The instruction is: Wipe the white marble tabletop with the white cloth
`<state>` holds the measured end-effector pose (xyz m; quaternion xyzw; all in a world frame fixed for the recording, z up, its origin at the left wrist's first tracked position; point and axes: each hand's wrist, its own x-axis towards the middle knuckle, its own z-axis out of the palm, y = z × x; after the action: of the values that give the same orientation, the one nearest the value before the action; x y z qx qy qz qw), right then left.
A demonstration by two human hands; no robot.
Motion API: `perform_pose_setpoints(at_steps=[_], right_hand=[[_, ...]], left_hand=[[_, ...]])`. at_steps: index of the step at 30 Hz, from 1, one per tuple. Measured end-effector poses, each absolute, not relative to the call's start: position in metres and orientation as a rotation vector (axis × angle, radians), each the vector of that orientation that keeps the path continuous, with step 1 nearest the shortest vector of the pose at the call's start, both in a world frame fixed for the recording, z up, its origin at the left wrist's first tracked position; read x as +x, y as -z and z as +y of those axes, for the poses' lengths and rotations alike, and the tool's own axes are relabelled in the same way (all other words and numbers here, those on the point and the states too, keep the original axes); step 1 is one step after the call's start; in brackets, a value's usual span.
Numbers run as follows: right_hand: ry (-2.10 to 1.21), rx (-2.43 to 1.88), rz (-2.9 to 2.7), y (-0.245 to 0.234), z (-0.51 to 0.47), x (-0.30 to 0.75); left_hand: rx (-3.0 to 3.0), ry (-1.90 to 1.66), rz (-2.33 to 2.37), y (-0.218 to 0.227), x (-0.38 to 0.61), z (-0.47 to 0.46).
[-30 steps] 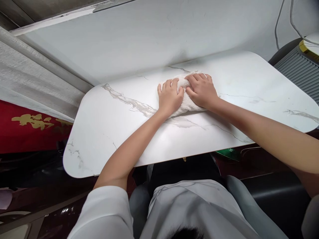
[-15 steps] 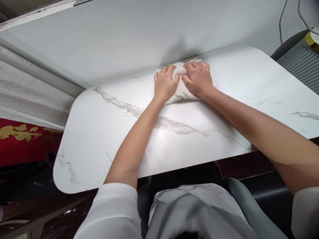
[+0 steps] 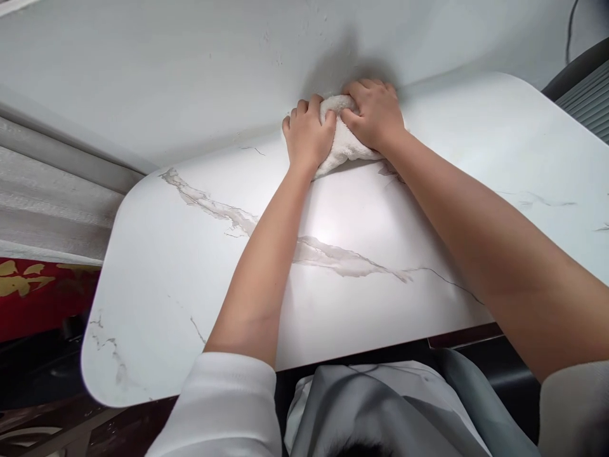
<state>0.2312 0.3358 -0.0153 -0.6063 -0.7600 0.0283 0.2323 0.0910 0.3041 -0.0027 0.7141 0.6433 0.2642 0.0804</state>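
A cream, fluffy towel (image 3: 349,141) lies bunched at the back edge of the white marble-patterned table (image 3: 200,254), by the wall. My left hand (image 3: 309,132) grips its left side, the thumb lying along the cloth and the fingers bent over the far side. On the right side, my right hand (image 3: 377,115) presses and grips the same towel, its fingers curled over the back. Some of the fingertips are hidden behind the cloth. Both arms reach straight out across the tabletop.
A pale wall (image 3: 190,70) rises directly behind the table. Grey-white curtain-like cloth (image 3: 52,190) hangs at the left, above a red cloth with gold figures (image 3: 52,295). At the far right stands a grey ribbed object (image 3: 587,101).
Both hands have pushed the towel away from me, from a little inside the table's back edge up to the wall. The view has also shifted slightly.
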Motion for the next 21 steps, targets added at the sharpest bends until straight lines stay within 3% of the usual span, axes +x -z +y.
perform_pose_setpoints(at_steps=[21], right_hand=[[0.082, -1.577, -2.162, 0.022, 0.265, 0.246]], left_hand=[[2.186, -0.696, 1.958, 0.004, 0.102, 0.237]])
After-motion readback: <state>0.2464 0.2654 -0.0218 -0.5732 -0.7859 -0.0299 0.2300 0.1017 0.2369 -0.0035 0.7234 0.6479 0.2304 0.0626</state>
